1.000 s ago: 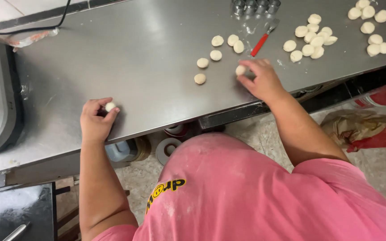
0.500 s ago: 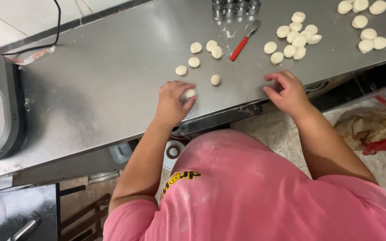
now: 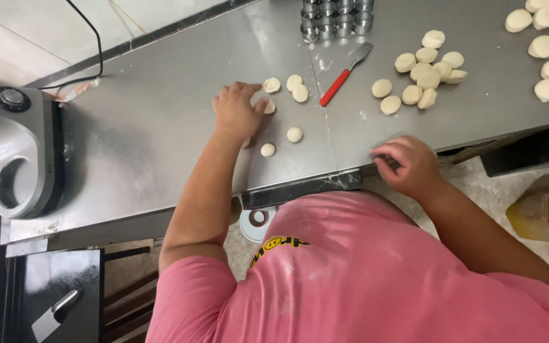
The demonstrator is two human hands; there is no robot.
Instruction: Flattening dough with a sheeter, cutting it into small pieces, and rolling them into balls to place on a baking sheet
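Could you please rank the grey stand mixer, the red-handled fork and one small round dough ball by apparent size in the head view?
1. Grey stand mixer
2. Red-handled fork
3. Small round dough ball

Long stainless steel worktable (image 3: 160, 127) running across the view, brushed surface dusted with flour and catching soft, even light. Seam in the metal near the middle. Behind the table's far edge, pale tiled wall (image 3: 27, 32), with a black cable (image 3: 100, 47) trailing down it onto the steel. At the left end, grey stand mixer (image 3: 14, 152) with a round knob on top. Below the mixer, dark cabinet front (image 3: 52, 292) with a metal handle. Under the table edge, light speckled floor (image 3: 478, 178), partly in shadow. At the right edge, on the floor, crumpled tan bag (image 3: 548, 209) beside something red.
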